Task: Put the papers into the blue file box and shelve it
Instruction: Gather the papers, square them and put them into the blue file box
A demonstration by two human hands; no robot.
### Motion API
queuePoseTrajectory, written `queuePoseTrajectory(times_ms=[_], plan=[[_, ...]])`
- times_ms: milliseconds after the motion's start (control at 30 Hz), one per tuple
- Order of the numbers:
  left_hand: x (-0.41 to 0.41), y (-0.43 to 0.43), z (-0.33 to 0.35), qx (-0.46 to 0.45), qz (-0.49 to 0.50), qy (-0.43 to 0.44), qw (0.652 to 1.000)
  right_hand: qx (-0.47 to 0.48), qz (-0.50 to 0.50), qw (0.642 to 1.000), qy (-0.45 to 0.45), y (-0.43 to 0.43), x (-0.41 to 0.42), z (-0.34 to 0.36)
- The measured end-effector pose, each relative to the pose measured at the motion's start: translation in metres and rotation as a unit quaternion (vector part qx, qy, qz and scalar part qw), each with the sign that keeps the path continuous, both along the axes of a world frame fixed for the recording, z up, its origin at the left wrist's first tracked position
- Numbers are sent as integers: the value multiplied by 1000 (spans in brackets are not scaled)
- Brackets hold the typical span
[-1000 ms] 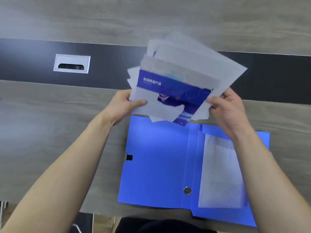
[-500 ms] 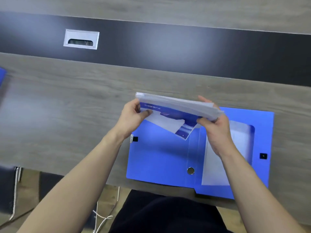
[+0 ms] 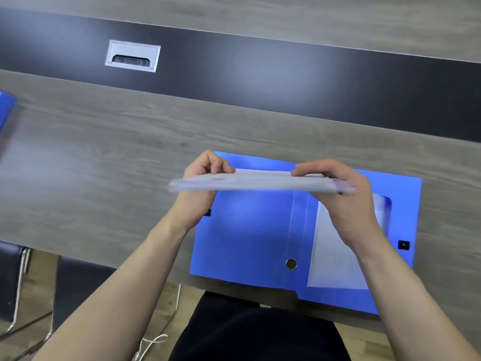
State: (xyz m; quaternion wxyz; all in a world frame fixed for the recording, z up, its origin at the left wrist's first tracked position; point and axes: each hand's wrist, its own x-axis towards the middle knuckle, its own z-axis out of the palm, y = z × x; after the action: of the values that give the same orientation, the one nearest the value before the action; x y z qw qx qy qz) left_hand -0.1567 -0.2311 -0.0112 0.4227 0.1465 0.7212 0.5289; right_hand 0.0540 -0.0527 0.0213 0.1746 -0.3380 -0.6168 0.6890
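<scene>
Chairs (image 3: 15, 280) are sitting nearest, left of the person's dark lap. On the grey desk (image 3: 109, 162) the blue file box (image 3: 247, 235) is lying open. Above it the left hand (image 3: 201, 178) and right hand (image 3: 343, 194) are pinching the papers (image 3: 260, 181) level, probably to square them. Farther left is lying a cable port (image 3: 132, 56).

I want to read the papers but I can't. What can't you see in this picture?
- Papers, head view: held edge-on and blurred, so their print is unreadable.
- Sheet in the file box: partly covered by the right hand; writing too faint.
- Blue thing: cut off by the left edge.
- Left hand: its fingers partly hidden behind the papers.
</scene>
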Motion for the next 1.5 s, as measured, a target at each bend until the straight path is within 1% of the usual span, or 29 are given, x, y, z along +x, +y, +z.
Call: queuePoseTrajectory(times_ms=[33, 100, 200, 300, 367, 467, 533, 633, 700, 800, 900, 1033, 1133, 1200, 1267, 1333, 1400, 1433, 1500], plan=[[0, -2, 1, 20, 3, 3, 1000, 14, 14, 1000, 8, -1, 0, 2], [0, -5, -5, 11, -9, 30, 999, 31, 32, 999, -7, -5, 0, -11], [6, -8, -20, -26, -13, 52, 998, 30, 52, 997, -45, -14, 2, -49], [10, -9, -32, -44, -21, 42, 998, 42, 57, 995, -68, -22, 7, -77], [5, -11, -38, -55, -48, 56, 996, 56, 64, 994, -74, -23, 5, -88], [-3, -13, -40, -36, -111, 84, 990, 37, 68, 995, -66, -21, -2, -89], [-4, -11, -39, -37, -118, 103, 987, 52, 53, 996, -55, -19, -8, -86], [-5, -11, -45, -76, -104, 65, 989, 70, 50, 993, -76, -22, -12, -93], [-7, -16, -51, -85, -131, 44, 987, 60, 58, 991, -107, -26, -12, -101], [-8, -16, -49, -98, -159, 59, 981, 45, 55, 988, -139, -27, -13, -103], [-6, -4, -43, -121, -126, 65, 982, 26, 36, 984, -171, -25, -22, -98], [-14, 4, -42, -139, -132, 66, 979, -5, -1, 977, -214, -23, -30, -88], [-17, 4, -35, -161, -112, 1, 981, -22, -33, 972, -232, -23, -28, -79], [-15, 4, -25, -144, -90, -44, 984, -28, -56, 972, -225, -25, -27, -66], [-12, 4, -14, -118, -67, -102, 986, -54, -87, 973, -208, -30, -25, -60], [-4, 2, -11, -93, -24, -152, 984, -82, -114, 967, -214, -35, -20, -56], [9, -2, -13, -74, 20, -151, 986, -92, -125, 959, -237, -43, -14, -58], [17, -4, -13, -68, 34, -137, 988, -94, -124, 956, -248, -47, -10, -58], [36, -9, -14, -72, 41, -103, 991, -62, -112, 955, -267, -56, 0, -62]])
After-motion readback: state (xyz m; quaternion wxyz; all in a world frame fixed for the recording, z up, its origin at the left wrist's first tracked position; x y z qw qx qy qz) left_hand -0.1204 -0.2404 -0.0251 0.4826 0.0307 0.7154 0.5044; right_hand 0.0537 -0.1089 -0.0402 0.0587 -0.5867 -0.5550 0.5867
